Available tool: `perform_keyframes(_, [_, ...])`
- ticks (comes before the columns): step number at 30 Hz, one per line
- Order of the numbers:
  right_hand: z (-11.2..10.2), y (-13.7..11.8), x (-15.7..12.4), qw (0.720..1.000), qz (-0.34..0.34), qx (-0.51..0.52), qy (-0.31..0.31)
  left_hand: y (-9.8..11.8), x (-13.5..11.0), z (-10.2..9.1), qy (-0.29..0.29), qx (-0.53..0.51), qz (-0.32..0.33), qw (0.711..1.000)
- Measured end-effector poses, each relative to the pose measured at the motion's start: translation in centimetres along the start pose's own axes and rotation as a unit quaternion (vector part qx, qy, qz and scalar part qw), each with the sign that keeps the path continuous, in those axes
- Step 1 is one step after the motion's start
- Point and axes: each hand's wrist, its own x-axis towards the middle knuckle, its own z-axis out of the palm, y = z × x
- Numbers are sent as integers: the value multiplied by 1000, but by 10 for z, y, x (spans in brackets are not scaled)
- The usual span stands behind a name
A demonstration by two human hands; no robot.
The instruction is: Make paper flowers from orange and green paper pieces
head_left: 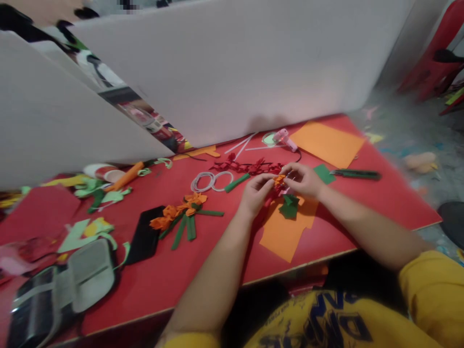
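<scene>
Between my fingertips is a small folded orange paper piece [279, 181], pinched from both sides. My left hand [258, 189] closes on its left side, and my right hand [302, 180] grips it from the right. Just below lies a cut green paper piece [289, 207] over an orange paper sheet [286, 234]. Red paper flowers [250, 166] stretch behind my hands. To the left, orange paper flowers [181, 210] with green strip stems lie in a bunch. A rolled green strip [237, 182] rests near my left hand.
A pink glue gun [285, 139] and a large orange sheet [328, 144] lie at the back. A green cutter knife [357, 174] is at right. Wire coils [203, 182], a black phone-like slab [146, 234], an open case [90, 275] and paper scraps occupy the left. White panels [235, 72] stand behind.
</scene>
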Motion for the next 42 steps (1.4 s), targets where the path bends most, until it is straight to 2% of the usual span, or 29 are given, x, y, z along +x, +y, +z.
perform_keyframes(7, [2, 0, -1, 999, -39, -6, 18, 3, -1, 3, -39, -73, -78, 994])
perform_keyframes(12, [3, 4, 2, 999, -17, 41, 3, 5, 0, 2, -36, -70, -82, 994])
perform_keyframes(14, [3, 5, 3, 998, -10, 57, 3, 4, -1, 2, -54, -70, -59, 994])
perform_keyframes(17, [2, 5, 4, 998, 1, 58, 6, 4, -2, 3, -65, -31, 26, 997])
perform_keyframes(21, [2, 2, 3, 999, 6, 44, 7, 8, -4, 4, -17, 48, 113, 992])
perform_keyframes(26, [4, -3, -2, 998, -41, -36, 11, 13, -6, 3, 33, 169, 114, 979])
perform_keyframes(31, [3, -5, -2, 989, -99, -106, 14, 15, -5, 1, 10, 211, 122, 970])
perform_keyframes(37, [1, -2, -1, 984, -118, -136, 3, 19, -5, 1, -24, 257, 158, 953])
perform_keyframes(42, [1, 0, -2, 981, -134, -143, -5, 21, -8, 2, -14, 292, 172, 941])
